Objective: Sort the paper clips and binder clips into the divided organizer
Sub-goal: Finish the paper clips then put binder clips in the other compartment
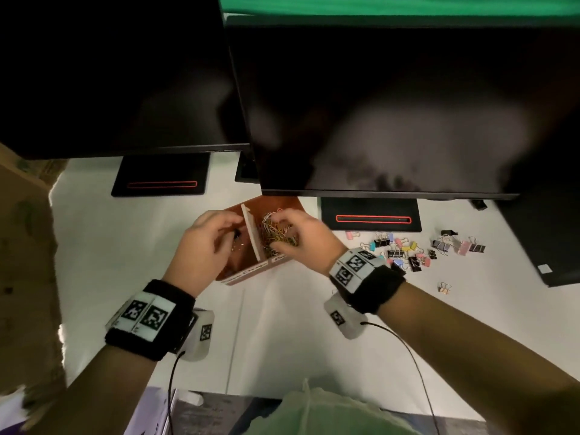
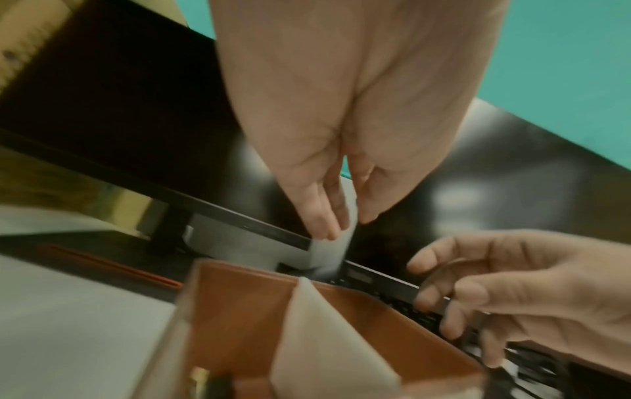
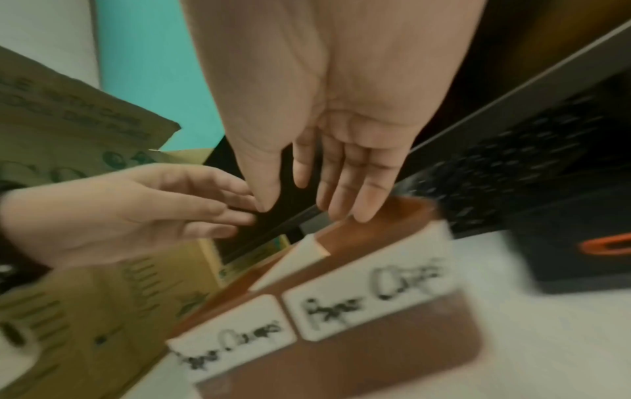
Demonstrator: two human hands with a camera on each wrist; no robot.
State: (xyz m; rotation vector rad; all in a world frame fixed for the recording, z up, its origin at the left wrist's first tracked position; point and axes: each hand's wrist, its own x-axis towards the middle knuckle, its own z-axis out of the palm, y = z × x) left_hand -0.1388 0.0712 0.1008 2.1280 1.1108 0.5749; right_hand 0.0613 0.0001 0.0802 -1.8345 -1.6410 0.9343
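A brown organizer [image 1: 251,273] with a white divider [image 1: 251,233] stands on the white desk under the monitors. Its right compartment holds a heap of coloured paper clips [image 1: 270,235], and something small and dark lies in the left one. My left hand [image 1: 233,229] hovers over the left compartment, fingers loosely extended, nothing plainly held [image 2: 346,226]. My right hand [image 1: 277,232] is spread over the paper clips, fingers straight [image 3: 307,210]. Several loose binder clips [image 1: 405,249] lie on the desk to the right. Handwritten labels [image 3: 372,294] are stuck on the organizer's front wall [image 3: 375,364].
Two dark monitors [image 1: 376,105] overhang the desk, and their black stands [image 1: 370,215] sit just behind the organizer. A cardboard box [image 1: 25,246] fills the left side. A black device [image 1: 549,240] is at the right edge, and one stray binder clip [image 1: 444,288] lies nearer me.
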